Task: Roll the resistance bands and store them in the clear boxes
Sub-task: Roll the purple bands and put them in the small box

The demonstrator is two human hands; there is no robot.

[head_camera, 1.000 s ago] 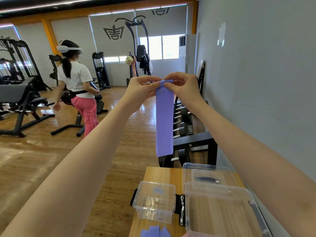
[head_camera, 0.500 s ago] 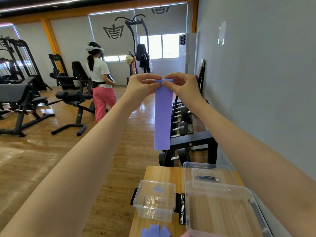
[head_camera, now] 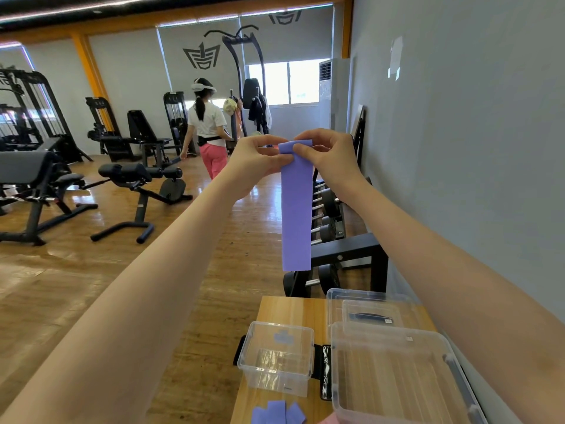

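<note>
Purple resistance band [head_camera: 296, 209] hangs straight in air above wooden table [head_camera: 290, 310], top edge folded over. Left hand [head_camera: 256, 162] and right hand [head_camera: 328, 156] both pinch folded top between thumb and fingers. Below: small clear box [head_camera: 276, 356], large clear box [head_camera: 394, 377] beside it, more purple bands [head_camera: 278, 413] at table's near edge.

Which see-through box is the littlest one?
The small clear box at the table's left edge is littlest. The other two boxes, the near big one and the far one, sit to its right and are wider.
</note>
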